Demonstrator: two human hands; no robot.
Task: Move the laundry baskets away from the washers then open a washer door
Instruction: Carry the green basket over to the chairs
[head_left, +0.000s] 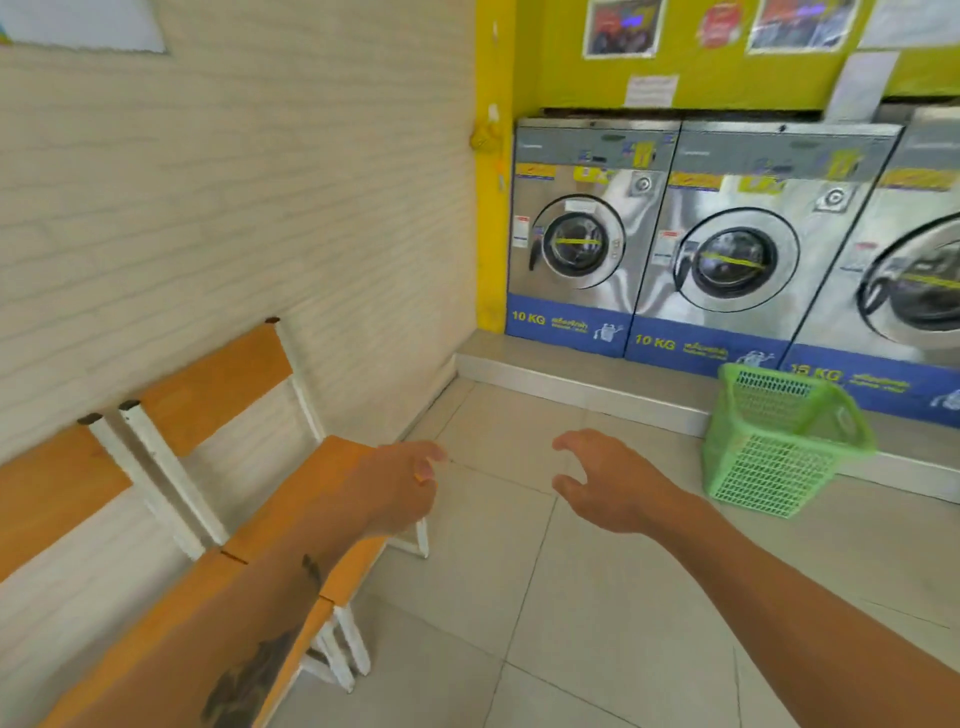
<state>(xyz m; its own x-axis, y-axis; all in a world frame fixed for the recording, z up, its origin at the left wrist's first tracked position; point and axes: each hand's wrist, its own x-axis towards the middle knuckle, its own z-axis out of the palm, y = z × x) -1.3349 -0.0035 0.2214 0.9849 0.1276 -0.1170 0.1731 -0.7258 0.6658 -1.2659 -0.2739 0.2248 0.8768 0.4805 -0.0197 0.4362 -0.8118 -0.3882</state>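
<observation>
A green mesh laundry basket (779, 447) leans tilted against the raised step in front of the washers, at the right. Three steel front-loading washers stand on that step: the left washer (576, 244), the middle washer (727, 260) and a third washer (914, 280) cut off by the frame edge. All three round doors look closed. My left hand (400, 483) hovers over the floor by the chair seat, fingers loosely curled, holding nothing. My right hand (608, 478) is spread with fingers apart, left of the basket and not touching it.
Two orange-and-white chairs (218, 395) line the white brick wall on the left. The raised step (566, 379) runs along the washers' base. A yellow wall with posters (623, 26) rises behind them. Pale floor tiles (545, 597) stretch between chairs and washers.
</observation>
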